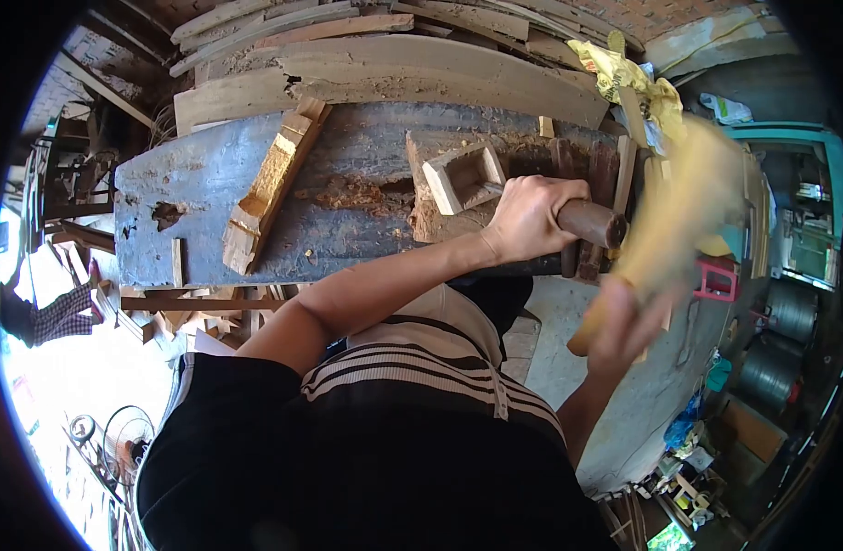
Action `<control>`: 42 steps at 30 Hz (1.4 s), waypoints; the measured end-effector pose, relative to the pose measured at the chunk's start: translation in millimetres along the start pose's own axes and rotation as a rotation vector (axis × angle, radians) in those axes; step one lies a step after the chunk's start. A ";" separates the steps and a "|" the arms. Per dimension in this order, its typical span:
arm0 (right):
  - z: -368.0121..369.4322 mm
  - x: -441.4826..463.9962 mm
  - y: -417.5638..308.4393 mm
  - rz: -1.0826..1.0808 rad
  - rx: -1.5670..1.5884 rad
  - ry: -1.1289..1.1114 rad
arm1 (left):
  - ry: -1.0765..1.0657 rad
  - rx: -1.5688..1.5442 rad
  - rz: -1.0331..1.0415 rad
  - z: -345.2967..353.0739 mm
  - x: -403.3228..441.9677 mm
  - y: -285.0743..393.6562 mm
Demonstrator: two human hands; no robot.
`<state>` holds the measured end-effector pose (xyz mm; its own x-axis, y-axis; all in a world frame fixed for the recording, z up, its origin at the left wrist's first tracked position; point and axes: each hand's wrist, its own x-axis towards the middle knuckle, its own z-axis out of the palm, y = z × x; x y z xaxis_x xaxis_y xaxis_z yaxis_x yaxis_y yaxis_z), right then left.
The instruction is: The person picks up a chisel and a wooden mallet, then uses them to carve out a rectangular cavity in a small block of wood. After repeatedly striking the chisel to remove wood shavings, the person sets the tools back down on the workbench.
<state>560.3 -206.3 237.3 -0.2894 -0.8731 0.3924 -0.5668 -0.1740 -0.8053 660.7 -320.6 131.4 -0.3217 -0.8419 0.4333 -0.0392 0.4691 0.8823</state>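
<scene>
My left hand [536, 213] is wrapped around a dark brown round wooden handle [598, 225], its blunt end pointing right. Whatever the handle joins to is hidden by the hand. A small open wooden box frame [444, 188] sits just beyond this hand, on a rough wood block [428, 220]. To the right, my right hand [621, 326] is closed on a pale wooden mallet [688, 197]. Both the mallet and this hand are smeared by motion. The mallet's head is raised to the right of the left hand, apart from the dark handle's end.
The dark, worn workbench [357, 138] has a ragged hole and wood chips. A notched timber piece [274, 188] lies across its left part. Long boards [394, 73] are stacked behind. A yellow bag [623, 78] hangs at the back right, and a pink plastic stool [717, 280] stands on the right.
</scene>
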 end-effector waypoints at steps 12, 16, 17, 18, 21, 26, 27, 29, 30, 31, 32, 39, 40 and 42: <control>4.0 2.3 9.3 0.008 -0.190 -0.088 | -0.049 -0.080 -0.056 -12.6 11.6 -6.1; 7.0 -5.7 18.1 0.156 0.002 -0.011 | 0.042 -0.322 -0.156 -33.3 43.1 -26.5; 7.5 -6.8 20.1 0.181 -0.005 -0.010 | 0.060 -0.350 -0.276 -43.8 52.0 -18.5; 7.6 -7.3 22.0 0.203 -0.010 -0.007 | 0.101 -0.359 -0.265 -47.3 58.9 -27.4; 5.5 -13.6 25.5 0.224 0.030 -0.023 | 0.121 -0.343 -0.252 -54.3 66.1 -37.0; 6.4 -21.8 32.4 0.265 0.052 -0.012 | 0.097 -0.330 -0.278 -61.3 56.2 -7.2; 6.5 -22.7 31.4 0.311 0.079 -0.011 | 0.097 -0.332 -0.282 -57.7 51.3 -4.0; 6.5 -23.6 31.2 0.354 0.107 -0.015 | 0.130 -0.311 -0.128 -48.8 46.1 1.1; 6.7 -23.7 33.0 0.343 0.085 -0.009 | 0.120 -0.293 -0.093 -42.8 42.2 -3.7; 6.4 -23.3 34.9 0.331 0.063 -0.002 | 0.126 -0.269 -0.062 -32.0 37.0 -14.5; 5.3 -22.7 37.1 0.325 0.063 -0.005 | 0.132 -0.246 -0.032 -26.5 33.7 -18.5; 3.0 -5.4 4.3 0.230 0.147 0.094 | 0.149 0.054 0.129 -14.0 23.4 0.9; 2.6 -3.5 0.0 0.192 0.169 0.125 | 0.147 0.052 0.125 -13.8 24.1 6.3; 7.7 1.8 -2.4 0.110 0.169 0.143 | 0.031 0.003 0.042 -12.7 27.0 14.3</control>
<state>567.1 -211.0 236.5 -0.4557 -0.8195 0.3475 -0.3924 -0.1654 -0.9048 663.5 -339.9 158.0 -0.2936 -0.8293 0.4755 -0.0286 0.5048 0.8627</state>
